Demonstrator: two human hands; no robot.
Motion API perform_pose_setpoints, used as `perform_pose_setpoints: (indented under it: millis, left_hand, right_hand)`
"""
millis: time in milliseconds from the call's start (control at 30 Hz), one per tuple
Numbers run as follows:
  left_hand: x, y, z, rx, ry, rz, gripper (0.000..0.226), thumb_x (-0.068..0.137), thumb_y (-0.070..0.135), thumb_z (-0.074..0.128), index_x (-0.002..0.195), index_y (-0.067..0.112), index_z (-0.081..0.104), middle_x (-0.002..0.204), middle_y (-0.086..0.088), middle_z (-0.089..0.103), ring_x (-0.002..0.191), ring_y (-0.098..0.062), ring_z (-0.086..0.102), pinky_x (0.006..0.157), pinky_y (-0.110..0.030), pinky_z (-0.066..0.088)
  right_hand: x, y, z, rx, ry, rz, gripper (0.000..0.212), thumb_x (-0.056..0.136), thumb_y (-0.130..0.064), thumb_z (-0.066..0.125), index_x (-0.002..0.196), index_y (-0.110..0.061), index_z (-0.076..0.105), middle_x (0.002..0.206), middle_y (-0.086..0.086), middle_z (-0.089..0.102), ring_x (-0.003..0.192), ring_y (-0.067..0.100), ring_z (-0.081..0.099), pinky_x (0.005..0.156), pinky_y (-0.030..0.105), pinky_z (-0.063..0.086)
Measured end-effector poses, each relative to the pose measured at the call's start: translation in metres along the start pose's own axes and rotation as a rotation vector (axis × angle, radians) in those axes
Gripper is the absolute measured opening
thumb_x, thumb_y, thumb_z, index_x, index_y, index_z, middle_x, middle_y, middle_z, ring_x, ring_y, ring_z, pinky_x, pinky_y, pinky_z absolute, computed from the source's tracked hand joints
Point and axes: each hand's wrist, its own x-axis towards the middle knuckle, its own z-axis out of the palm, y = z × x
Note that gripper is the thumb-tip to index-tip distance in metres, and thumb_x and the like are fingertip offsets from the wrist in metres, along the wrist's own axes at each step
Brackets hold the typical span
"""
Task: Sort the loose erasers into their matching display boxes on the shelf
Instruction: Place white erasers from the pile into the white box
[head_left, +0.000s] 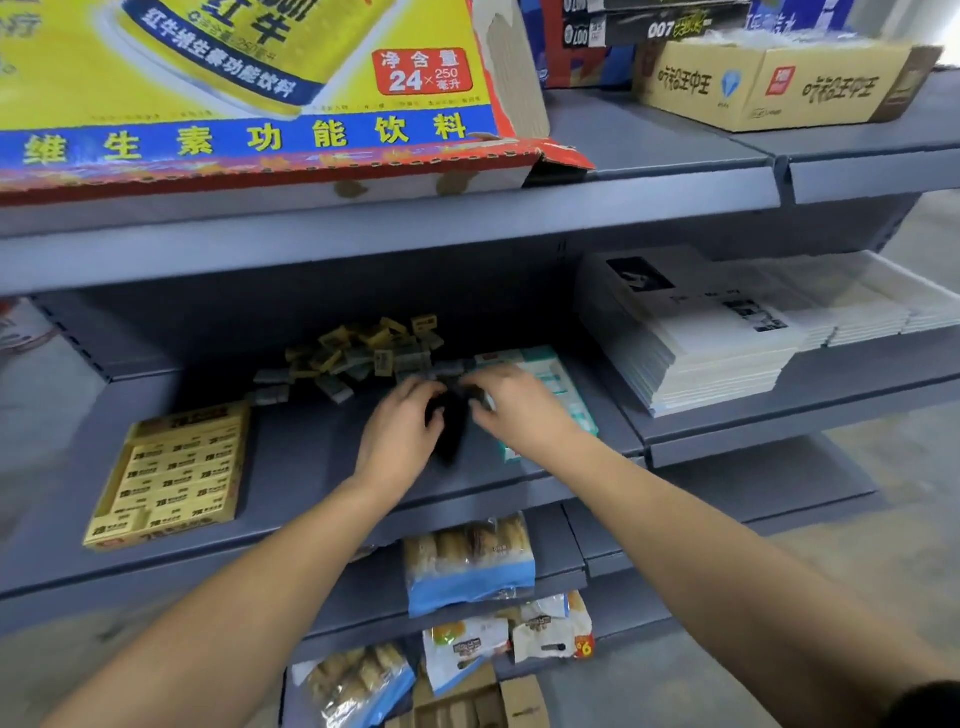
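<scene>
On the middle shelf (311, 452), both hands meet at the near edge of the loose eraser pile (358, 353). Left hand (400, 431) and right hand (514, 410) have fingers curled inward toward each other; whether either actually pinches an eraser cannot be told, since the gap between them is dark and blurred. Yellow box (176, 473) sits well to the left, nearly full; white-and-teal box (561, 384) lies just under the right hand. Judgement: pick one colour at a time, yellow sleeves left, grey ones to the teal box, laying each flat in a row so none tip out.
</scene>
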Motion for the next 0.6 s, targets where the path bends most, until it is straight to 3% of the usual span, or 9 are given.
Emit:
perform_pose_setpoints:
  millis: [333,600]
  left_hand:
    - [-0.033,-0.089,-0.075,0.086,0.096,-0.13,0.031,0.088,0.001,0.058,0.117,0.012,0.063,0.113,-0.006,0.061,0.102,-0.025,0.059,0.084,-0.039,0.051]
    - [-0.03,-0.13,-0.102,0.084,0.066,-0.119,0.031,0.089,0.001,0.056,0.117,0.011,0.063,0.118,-0.006,0.06,0.105,-0.025,0.059,0.088,-0.037,0.049]
  right_hand:
    - [0.059,-0.081,0.083,0.033,-0.12,-0.085,0.023,0.09,-0.017,0.056,0.108,-0.017,0.07,0.107,0.006,0.067,0.093,0.028,0.063,0.072,0.04,0.053]
    - [0.101,-0.105,0.118,-0.12,-0.191,0.101,0.039,0.097,-0.039,0.047,0.132,-0.025,0.056,0.12,0.007,0.065,0.105,0.029,0.06,0.078,0.037,0.053]
